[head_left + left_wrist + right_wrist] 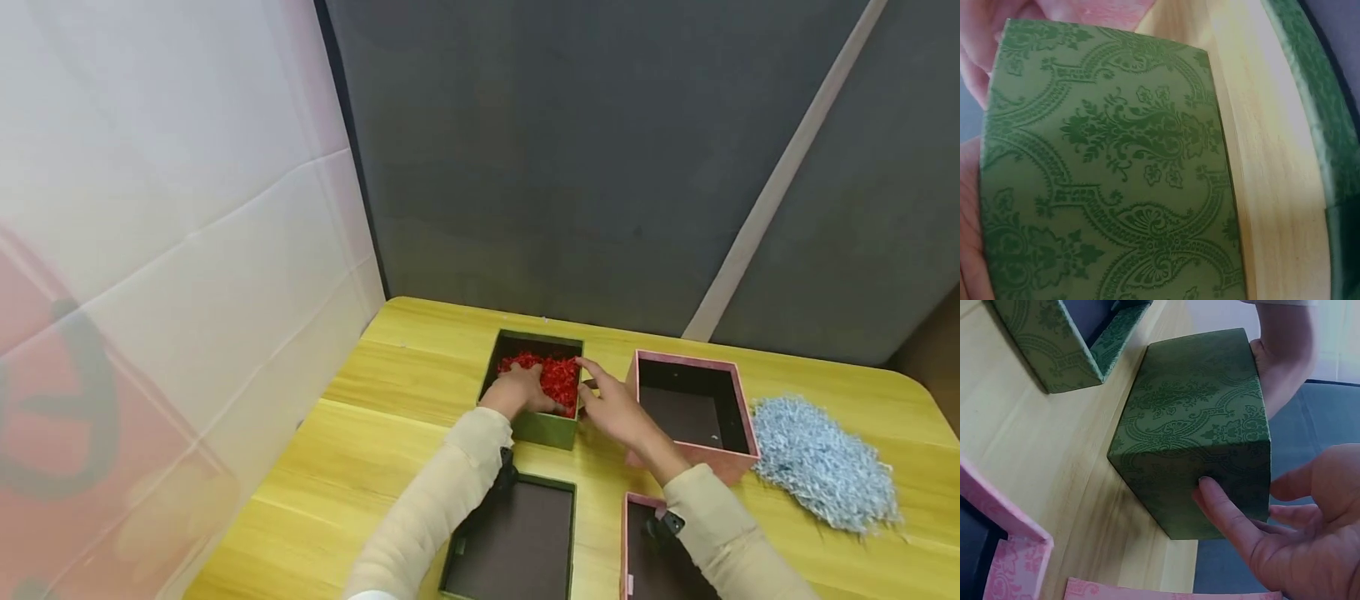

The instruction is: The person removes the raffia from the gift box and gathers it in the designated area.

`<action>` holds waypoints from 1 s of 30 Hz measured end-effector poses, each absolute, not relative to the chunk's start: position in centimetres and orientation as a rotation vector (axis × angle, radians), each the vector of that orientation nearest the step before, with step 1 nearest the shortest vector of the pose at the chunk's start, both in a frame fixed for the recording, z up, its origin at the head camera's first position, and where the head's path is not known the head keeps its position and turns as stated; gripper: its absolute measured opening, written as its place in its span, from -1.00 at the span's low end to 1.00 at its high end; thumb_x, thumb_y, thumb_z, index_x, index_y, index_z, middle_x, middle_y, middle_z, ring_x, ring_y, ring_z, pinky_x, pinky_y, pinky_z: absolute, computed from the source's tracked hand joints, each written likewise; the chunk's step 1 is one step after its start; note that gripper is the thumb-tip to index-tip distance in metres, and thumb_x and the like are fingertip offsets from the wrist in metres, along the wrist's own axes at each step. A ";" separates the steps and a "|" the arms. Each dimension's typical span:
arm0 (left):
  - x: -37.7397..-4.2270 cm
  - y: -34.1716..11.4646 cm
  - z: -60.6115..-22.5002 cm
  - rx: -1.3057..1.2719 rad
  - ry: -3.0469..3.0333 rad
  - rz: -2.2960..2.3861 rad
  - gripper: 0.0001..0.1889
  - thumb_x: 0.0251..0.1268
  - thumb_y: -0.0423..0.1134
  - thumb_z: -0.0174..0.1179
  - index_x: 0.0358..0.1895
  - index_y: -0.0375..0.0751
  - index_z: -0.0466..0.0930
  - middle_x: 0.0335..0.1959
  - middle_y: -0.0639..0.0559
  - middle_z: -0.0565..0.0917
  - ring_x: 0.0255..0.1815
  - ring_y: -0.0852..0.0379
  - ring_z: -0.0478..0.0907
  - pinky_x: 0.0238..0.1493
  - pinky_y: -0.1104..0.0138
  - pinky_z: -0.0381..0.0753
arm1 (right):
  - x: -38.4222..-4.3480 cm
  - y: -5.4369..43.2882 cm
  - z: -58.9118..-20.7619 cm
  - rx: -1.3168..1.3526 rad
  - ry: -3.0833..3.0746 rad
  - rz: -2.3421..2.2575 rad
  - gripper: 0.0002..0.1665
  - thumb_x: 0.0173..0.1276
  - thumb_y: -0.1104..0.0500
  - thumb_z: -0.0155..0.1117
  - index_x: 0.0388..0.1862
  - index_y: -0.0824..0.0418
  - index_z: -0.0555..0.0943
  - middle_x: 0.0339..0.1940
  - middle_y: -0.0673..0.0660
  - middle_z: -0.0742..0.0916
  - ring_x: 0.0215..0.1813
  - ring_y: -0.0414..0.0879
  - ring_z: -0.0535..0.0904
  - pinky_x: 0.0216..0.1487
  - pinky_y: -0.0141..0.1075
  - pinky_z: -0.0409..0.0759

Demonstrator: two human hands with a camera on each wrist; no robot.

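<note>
In the head view, red shredded paper [558, 379] lies inside a green patterned box [536, 429]. My left hand [525, 390] reaches into this box with fingers spread and rests on the shreds; some fingertips are hidden among them. At the box's right side is my right hand [611, 407], its fingers fairly straight at the rim and outer wall. The right wrist view has one fingertip touching the green wall [1172, 494], while other fingers [1297, 481] meet the rim. The left wrist view shows mostly the box's outer side [1116, 156].
A pink box [682, 408] with a dark interior stands to the right, beside a heap of pale blue shredded paper [821, 462]. Nearer me lie a green lid [525, 533] and a pink lid [626, 542], inner sides up, on the wooden table [300, 500]. A grey partition [525, 167] rises behind.
</note>
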State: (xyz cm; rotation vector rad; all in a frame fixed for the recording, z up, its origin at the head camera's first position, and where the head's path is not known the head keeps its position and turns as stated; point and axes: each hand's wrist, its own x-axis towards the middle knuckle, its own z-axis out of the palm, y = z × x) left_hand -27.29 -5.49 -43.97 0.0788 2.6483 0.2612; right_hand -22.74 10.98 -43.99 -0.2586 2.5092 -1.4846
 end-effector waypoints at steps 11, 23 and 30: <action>-27.7 -6.0 -45.0 0.263 2.717 0.382 -0.22 0.27 -0.09 0.47 0.55 -0.02 0.38 0.45 -0.26 0.43 0.38 -0.22 0.47 0.26 0.02 0.57 | -22.6 10.1 -43.8 -0.306 2.538 -1.407 -0.32 0.70 0.21 -0.06 0.70 0.24 0.08 0.35 0.56 0.52 -0.65 0.00 0.51 -0.59 -0.31 0.41; -28.4 -8.5 -43.4 0.304 2.762 0.647 -0.29 0.32 -0.21 0.44 0.51 -0.19 0.42 0.41 -0.18 0.54 0.36 -0.15 0.52 0.30 0.07 0.55 | -22.8 9.8 -43.8 -0.350 2.628 -1.254 -0.32 0.73 0.10 -0.10 0.71 0.18 0.04 -0.71 0.07 0.48 -0.76 -0.20 0.17 -0.62 -0.33 0.28; -29.0 -11.5 -41.0 0.348 2.878 0.953 -0.30 0.28 -0.28 0.44 0.47 -0.33 0.42 0.36 -0.28 0.56 0.35 -0.20 0.52 0.35 0.06 0.51 | -23.2 10.0 -44.2 -0.406 2.681 -1.233 -0.34 0.73 0.14 -0.14 0.68 0.31 0.06 -0.70 0.02 0.41 -0.75 -0.22 0.15 -0.58 -0.31 0.28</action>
